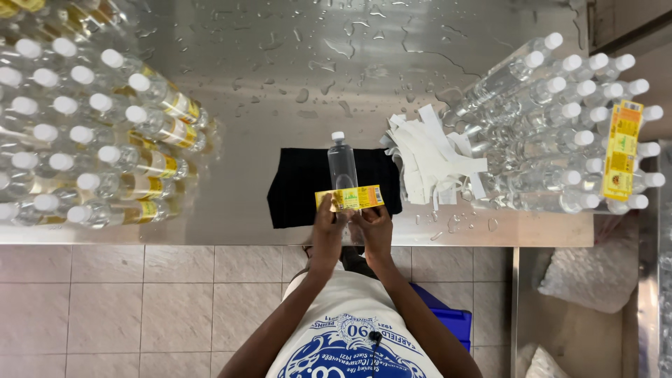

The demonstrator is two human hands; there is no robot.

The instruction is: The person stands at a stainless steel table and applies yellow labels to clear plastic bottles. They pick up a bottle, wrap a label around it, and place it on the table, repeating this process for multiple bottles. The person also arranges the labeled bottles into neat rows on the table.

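A clear plastic bottle (341, 162) with a white cap lies on a black cloth (297, 185) on the wet steel table (294, 63). A yellow label (350, 198) lies across the bottle's lower end. My left hand (327, 222) pinches the label's left end and my right hand (374, 225) holds its right end, both pressed against the bottle.
Several labelled capped bottles (105, 140) are stacked on the table's left. Several unlabelled bottles (560, 126) lie at the right, with a strip of yellow labels (623, 150) on top. White backing strips (434, 157) are piled beside the cloth. Tiled floor lies below the table edge.
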